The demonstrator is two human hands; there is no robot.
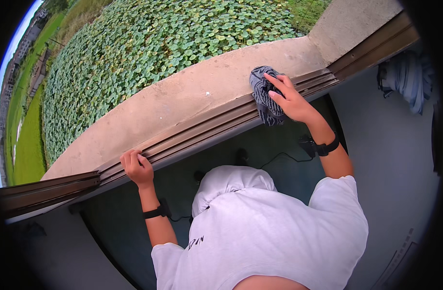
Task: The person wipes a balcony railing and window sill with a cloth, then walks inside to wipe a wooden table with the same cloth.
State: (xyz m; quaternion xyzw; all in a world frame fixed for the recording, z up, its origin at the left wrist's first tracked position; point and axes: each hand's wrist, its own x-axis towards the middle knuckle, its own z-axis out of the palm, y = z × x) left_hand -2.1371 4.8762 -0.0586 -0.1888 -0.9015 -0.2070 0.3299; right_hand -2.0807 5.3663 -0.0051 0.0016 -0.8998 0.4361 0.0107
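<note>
My right hand (292, 101) grips a bunched grey-and-black patterned cloth (267, 90), which lies across the metal sliding-window track (207, 125) near its right end. The thumb and fingers press on top of the cloth, and part of it hangs over the track's inner edge. Toward the track's left end, my left hand (137, 166) is curled over the rails, its fingertips at their outer side. Several parallel grooves run along the brown track between the two hands.
Outside the track is a rough concrete sill (192, 90) with small white specks; beyond it grow dense round-leaved plants (163, 47). Brown frame uprights (374, 43) bound the opening. A cable (286, 154) runs from the right wrist strap. Striped fabric (406, 79) hangs at right.
</note>
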